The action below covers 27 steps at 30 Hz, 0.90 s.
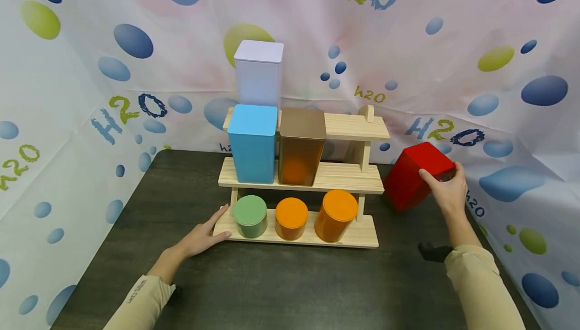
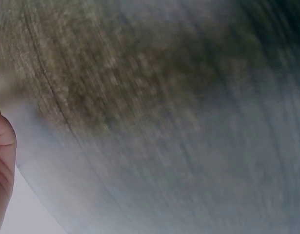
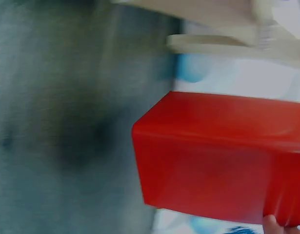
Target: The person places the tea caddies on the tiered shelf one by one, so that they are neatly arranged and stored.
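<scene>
My right hand [image 1: 448,194] grips a red square canister [image 1: 405,189] around its lid end, to the right of the wooden shelf. The canister leans over with its lid end toward the right. The right wrist view shows its long red side [image 3: 208,170], with fingertips at the lower right. On the other side, my left hand [image 1: 197,239] holds the left end of the three-tier wooden shelf [image 1: 349,176], thumb along the front edge of the bottom board. The left wrist view has only part of that hand [image 2: 2,156], at its left edge.
A pale lavender canister [image 1: 259,76] stands on the top tier. Blue [image 1: 252,144] and brown [image 1: 301,149] canisters stand on the middle tier. Below are a green round tin [image 1: 250,217] and two orange tins [image 1: 291,219]. A patterned curtain [image 1: 498,134] borders the dark table [image 1: 290,290].
</scene>
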Motion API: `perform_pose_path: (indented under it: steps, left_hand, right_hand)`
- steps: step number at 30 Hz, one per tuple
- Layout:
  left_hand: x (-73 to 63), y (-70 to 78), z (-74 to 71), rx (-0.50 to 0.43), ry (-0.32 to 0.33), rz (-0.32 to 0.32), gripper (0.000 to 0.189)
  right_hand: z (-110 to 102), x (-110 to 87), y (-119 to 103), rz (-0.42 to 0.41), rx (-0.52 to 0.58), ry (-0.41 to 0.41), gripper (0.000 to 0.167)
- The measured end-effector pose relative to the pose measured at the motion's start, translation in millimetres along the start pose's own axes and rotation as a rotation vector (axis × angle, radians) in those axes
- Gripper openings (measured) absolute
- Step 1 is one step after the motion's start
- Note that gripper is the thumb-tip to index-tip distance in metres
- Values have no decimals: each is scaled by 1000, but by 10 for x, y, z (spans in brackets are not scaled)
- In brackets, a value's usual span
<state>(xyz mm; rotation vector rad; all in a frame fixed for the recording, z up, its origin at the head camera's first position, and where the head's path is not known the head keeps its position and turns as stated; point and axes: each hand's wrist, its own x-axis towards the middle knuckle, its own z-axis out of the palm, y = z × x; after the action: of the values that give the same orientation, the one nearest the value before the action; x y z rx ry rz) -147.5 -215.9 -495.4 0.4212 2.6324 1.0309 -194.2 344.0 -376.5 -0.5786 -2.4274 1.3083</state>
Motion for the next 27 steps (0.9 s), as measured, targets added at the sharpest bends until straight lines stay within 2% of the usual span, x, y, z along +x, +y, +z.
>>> perform_pose_path:
  steps: [5,10,14,18,22,27]
  left_hand:
    - [-10,10,-3,6,6,2,75]
    - [-5,19,0,0,-1,-1,76]
    - [-1,19,6,1,-4,-3,76]
    - [1,15,10,1,-3,-2,75]
    - [1,10,10,2,-1,-2,75]
    - [-1,9,12,0,1,0,75]
  right_hand:
    - [-122,0,-327,-25,136,137,78]
    - [-249,-16,-668,-111,310,253,68]
    - [-346,-58,-922,-195,435,314,60]
    - [-420,-109,-1165,-290,573,333,60]
    - [-470,-162,-1388,-352,698,307,61]
    - [-485,-251,-1610,-370,726,253,56]
